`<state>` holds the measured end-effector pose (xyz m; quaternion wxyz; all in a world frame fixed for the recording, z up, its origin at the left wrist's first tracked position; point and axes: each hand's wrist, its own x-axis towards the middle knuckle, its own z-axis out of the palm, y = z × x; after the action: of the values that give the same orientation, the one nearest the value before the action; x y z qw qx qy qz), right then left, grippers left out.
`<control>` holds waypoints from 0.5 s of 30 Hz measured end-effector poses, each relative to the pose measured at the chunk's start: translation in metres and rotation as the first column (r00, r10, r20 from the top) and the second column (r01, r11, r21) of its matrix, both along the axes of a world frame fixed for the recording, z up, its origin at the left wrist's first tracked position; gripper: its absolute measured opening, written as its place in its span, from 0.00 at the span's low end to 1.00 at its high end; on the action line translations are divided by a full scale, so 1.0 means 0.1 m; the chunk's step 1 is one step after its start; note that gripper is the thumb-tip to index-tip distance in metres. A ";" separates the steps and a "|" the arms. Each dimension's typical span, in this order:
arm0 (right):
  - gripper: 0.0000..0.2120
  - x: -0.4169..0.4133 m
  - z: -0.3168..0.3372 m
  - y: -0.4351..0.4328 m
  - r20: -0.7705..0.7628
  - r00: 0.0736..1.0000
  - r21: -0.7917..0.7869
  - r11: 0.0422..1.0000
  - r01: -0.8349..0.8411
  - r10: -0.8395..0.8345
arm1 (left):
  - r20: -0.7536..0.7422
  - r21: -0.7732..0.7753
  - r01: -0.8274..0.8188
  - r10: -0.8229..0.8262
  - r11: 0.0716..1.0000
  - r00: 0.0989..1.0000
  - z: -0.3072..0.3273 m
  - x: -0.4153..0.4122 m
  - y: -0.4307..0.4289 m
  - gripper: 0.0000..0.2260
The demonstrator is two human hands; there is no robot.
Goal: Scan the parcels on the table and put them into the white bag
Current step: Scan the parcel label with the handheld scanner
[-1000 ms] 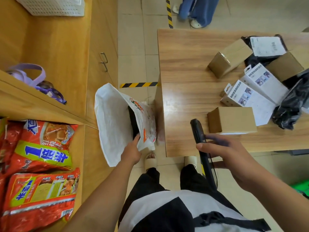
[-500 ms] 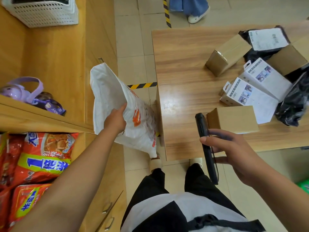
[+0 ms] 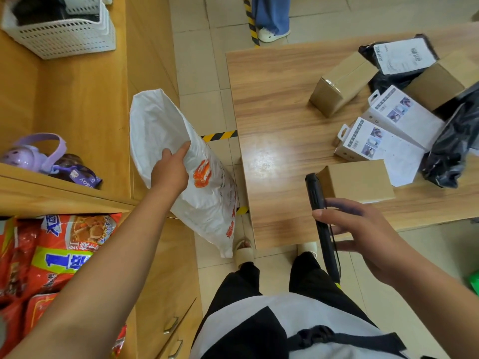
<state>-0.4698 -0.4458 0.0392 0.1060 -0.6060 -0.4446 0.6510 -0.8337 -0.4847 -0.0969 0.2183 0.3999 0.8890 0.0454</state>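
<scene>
My left hand (image 3: 169, 169) grips the rim of the white bag (image 3: 207, 203), which hangs off the floor left of the wooden table (image 3: 272, 120); its mouth faces up and left. My right hand (image 3: 363, 229) holds a black handheld scanner (image 3: 320, 211) at the table's near edge, its tip beside a brown cardboard box (image 3: 360, 180). Further right lie two white retail boxes (image 3: 383, 149), another brown box (image 3: 342, 81), a third brown box (image 3: 440, 84) and black poly mailers (image 3: 451, 149), one with a white label (image 3: 401, 55).
Wooden shelving on the left holds a white basket (image 3: 64, 32), a purple bottle (image 3: 28, 156) and red noodle packs (image 3: 51, 257). Yellow-black tape (image 3: 219, 136) marks the tiled floor. Someone in blue trousers (image 3: 272, 14) stands beyond the table. My feet (image 3: 243, 252) are at the table's near edge.
My left hand lifted the white bag up from the floor and tilted it, shifting its grip on the rim. My right hand kept holding the scanner near the closest brown box.
</scene>
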 end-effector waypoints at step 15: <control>0.20 0.19 0.01 -0.07 -0.045 0.999 -0.029 0.999 -0.024 0.022 | 0.501 -0.090 0.035 0.015 0.995 0.866 -0.92 1.06 -0.68 0.36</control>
<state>-0.4511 -0.4532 0.0403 0.0996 -0.5876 -0.4395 0.6720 -0.7274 -0.5524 -0.1887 0.4604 0.3680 0.8011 0.1038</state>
